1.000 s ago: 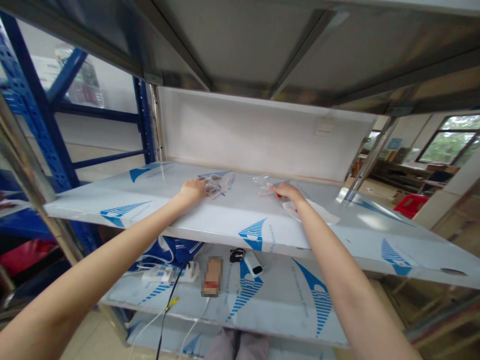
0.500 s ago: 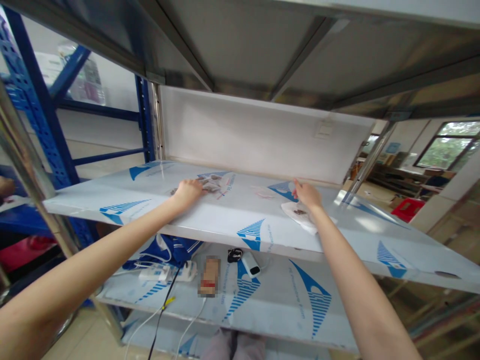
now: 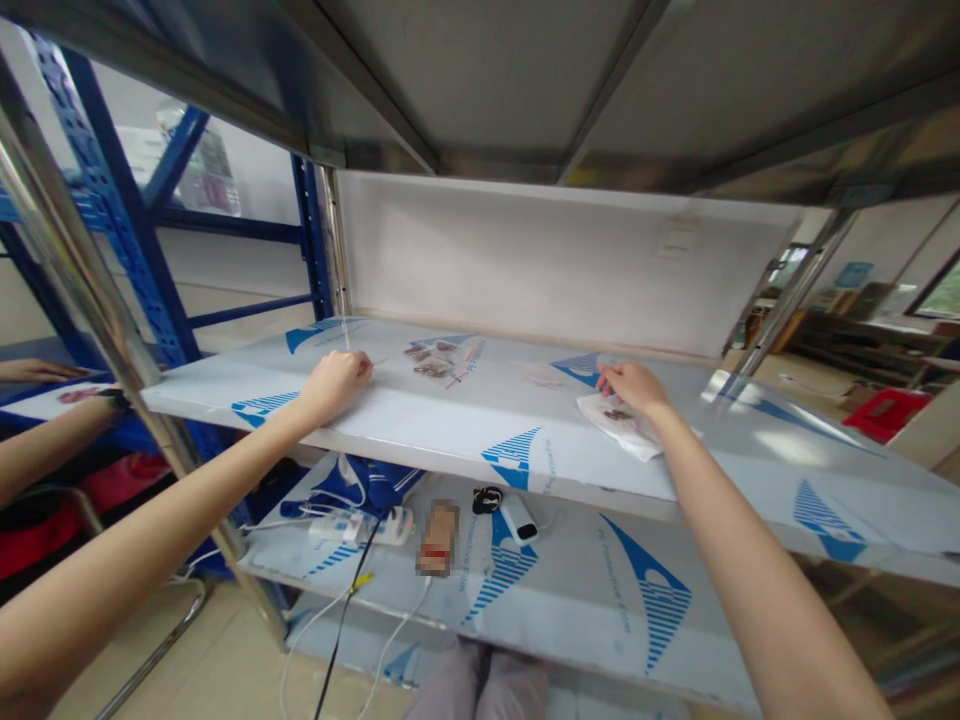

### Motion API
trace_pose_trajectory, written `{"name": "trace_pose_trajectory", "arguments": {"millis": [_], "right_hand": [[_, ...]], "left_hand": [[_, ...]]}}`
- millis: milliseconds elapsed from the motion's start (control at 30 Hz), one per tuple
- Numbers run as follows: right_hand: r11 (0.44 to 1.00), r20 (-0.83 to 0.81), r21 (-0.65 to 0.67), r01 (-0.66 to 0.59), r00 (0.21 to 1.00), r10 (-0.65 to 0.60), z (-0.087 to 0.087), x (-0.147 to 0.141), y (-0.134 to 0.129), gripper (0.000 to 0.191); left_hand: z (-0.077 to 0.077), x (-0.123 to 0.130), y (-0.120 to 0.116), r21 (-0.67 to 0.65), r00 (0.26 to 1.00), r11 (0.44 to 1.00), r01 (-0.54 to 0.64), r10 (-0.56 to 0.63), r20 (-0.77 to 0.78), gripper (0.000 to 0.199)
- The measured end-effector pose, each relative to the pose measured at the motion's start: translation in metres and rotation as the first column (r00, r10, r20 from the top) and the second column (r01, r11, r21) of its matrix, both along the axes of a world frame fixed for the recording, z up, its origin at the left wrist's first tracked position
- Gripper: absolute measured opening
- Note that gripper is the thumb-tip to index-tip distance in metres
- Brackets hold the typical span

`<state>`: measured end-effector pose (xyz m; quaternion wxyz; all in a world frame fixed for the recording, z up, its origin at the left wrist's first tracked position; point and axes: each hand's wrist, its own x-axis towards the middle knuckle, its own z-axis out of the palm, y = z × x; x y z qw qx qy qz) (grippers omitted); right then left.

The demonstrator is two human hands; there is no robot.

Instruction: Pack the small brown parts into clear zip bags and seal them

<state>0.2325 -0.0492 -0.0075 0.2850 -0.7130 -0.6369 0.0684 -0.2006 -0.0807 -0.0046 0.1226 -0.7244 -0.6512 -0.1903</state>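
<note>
One hand (image 3: 336, 388) resting on shelf (image 3: 420, 432), other hand (image 3: 634, 388) atop white tissue (image 3: 616, 430).

White power strip (image 3: 360, 526) and blue fabric (image 3: 337, 490) on the lower shelf (image 3: 577, 610), red crate (image 3: 889, 415) beyond

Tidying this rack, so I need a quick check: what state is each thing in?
left hand, resting on the shelf, holding nothing visible
right hand, fingers on the white sheet
white sheet, rumpled under the right hand, brown bits on it
brown scraps, loose on the shelf
shelf film, in place, lying flat
power strip, on the lower shelf, with plugs in it
</note>
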Motion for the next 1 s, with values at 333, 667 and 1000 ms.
{"name": "trace_pose_trajectory", "arguments": {"millis": [333, 667, 1000], "right_hand": [[0.768, -0.560, 0.232, -0.597, 0.564, 0.607, 0.002, -0.033, -0.020, 0.035], [0.915, -0.620, 0.329, -0.232, 0.678, 0.395, 0.002, -0.014, 0.007, 0.006], [0.896, -0.410, 0.383, -0.223, 0.828, 0.381, -0.006, -0.011, 0.012, 0.009]], "left_hand": [[0.042, 0.152, 0.037, 0.172, 0.292, 0.847, 0.503, -0.354, 0.888, 0.016], [0.018, 0.260, 0.060, 0.214, 0.597, 0.742, 0.636, -0.648, 0.473, 0.039], [0.021, 0.242, 0.078, 0.078, 0.536, 0.697, 0.712, -0.613, 0.581, 0.017]]}}
